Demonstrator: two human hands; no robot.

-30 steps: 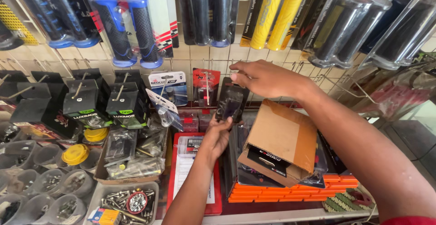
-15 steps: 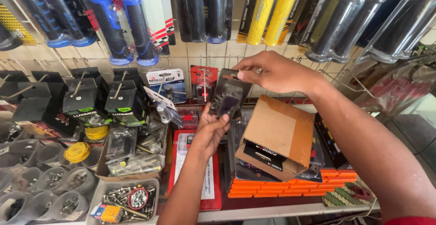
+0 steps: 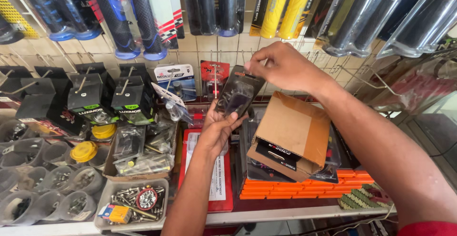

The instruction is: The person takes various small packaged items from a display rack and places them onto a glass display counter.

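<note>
Right hand (image 3: 285, 69) fingers (image 3: 251, 65) are pinched on the top edge of a dark blister pack (image 3: 236, 93), while the left hand (image 3: 216, 131) props it from below, fingers clamped around the bottom end. So the pack sits in mid-air between both hands, right in front of the wire display grid (image 3: 209, 55) (hooks all over it). Looks to me like it's at the lining-up stage — what this calls for is getting the hang hole at the top onto a free peg, which takes a steady tilt.

Just below the right wrist there's an open cardboard box (image 3: 295, 133) with more dark packs inside, resting on a stack of orange boxes (image 3: 300, 188). Further left on the tabletop — a grey tray (image 3: 102, 219) full of screws and bolts, plus a bunch of clear plastic cups (image 3: 47, 188) holding small hardware.
</note>
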